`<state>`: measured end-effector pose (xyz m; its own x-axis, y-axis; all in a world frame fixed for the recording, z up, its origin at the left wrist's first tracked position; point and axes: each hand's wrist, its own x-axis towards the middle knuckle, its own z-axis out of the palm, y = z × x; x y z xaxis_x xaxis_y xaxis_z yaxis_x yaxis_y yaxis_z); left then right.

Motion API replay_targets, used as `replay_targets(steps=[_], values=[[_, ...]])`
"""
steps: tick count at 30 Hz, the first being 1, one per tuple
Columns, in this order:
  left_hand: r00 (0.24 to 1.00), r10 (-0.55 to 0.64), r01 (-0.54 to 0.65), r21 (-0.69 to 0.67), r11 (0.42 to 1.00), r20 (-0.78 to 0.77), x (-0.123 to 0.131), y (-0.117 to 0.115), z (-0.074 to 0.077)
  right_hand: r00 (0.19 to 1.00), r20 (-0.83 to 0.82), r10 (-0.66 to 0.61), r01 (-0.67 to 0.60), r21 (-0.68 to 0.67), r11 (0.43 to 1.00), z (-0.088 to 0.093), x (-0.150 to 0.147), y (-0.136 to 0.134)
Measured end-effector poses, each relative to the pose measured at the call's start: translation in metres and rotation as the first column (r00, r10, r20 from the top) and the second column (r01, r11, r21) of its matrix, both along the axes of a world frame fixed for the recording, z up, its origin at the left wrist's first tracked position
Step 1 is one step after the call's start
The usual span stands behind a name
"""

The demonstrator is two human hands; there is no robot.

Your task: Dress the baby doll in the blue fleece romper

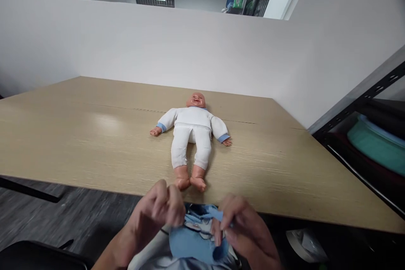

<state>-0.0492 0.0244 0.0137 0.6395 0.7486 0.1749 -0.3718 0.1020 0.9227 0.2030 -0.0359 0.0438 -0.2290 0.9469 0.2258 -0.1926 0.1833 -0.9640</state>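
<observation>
1. Here's the blue cloth [193,244], printed with a pale pattern, bunched between both hands just this side of the worktop [95,143], below its near edge.
2. Right hand [234,221]: the grip is closed in a pinch, thumb and fingers on the cloth's upper right side, near a rolled, tube-like edge.
3. Left hand [167,206]: fingers curled right in at the cloth's upper left, but motion blur covers the tips, so I cannot tell whether that grip has fabric in it.
4. And the doll [192,118], in white with blue cuffs, lies face up on the worktop, arms out, feet towards the hands.
5. The step looks like sorting out the folds. To do it well, I'd pinch just the edge, one layer at a time, and draw the sides apart evenly.
6. Watch that rolled edge: a thumb inside should open it without hard tugging.
</observation>
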Motion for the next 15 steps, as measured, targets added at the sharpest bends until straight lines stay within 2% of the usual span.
replay_targets(steps=[2, 3, 5, 8, 11, 13, 15], values=[[0.999, 0.024, -0.022, 0.089, 0.996, -0.023, 0.006, 0.008, 0.023, 0.980, -0.188, 0.068, -0.078, -0.045, 0.996, 0.024, -0.008, 0.016], [0.998, 0.016, -0.008, 0.136, 0.991, -0.054, 0.009, 0.013, 0.033, 0.969, -0.228, 0.092, -0.106, -0.051, 0.993, 0.036, -0.012, 0.025], [0.988, -0.019, 0.053, 0.223, 0.973, -0.155, 0.017, 0.024, 0.049, 0.959, -0.247, 0.141, -0.149, -0.014, 0.989, 0.063, -0.018, 0.045], [0.973, -0.068, 0.124, 0.255, 0.959, -0.220, 0.027, 0.042, 0.066, 0.965, -0.195, 0.174, -0.166, 0.059, 0.984, 0.101, -0.022, 0.077], [0.971, 0.044, 0.034, 0.318, 0.947, -0.235, 0.027, 0.062, 0.080, 0.996, -0.081, 0.044, -0.025, 0.220, 0.975, 0.128, -0.019, 0.105], [0.961, 0.167, -0.064, 0.409, 0.910, -0.222, 0.023, 0.078, 0.091, 0.995, 0.032, -0.091, 0.075, 0.343, 0.936, 0.139, -0.014, 0.121], [0.951, 0.232, -0.114, 0.465, 0.878, -0.205, 0.020, 0.096, 0.104, 0.965, 0.161, -0.209, 0.119, 0.441, 0.890, 0.145, -0.009, 0.134]])
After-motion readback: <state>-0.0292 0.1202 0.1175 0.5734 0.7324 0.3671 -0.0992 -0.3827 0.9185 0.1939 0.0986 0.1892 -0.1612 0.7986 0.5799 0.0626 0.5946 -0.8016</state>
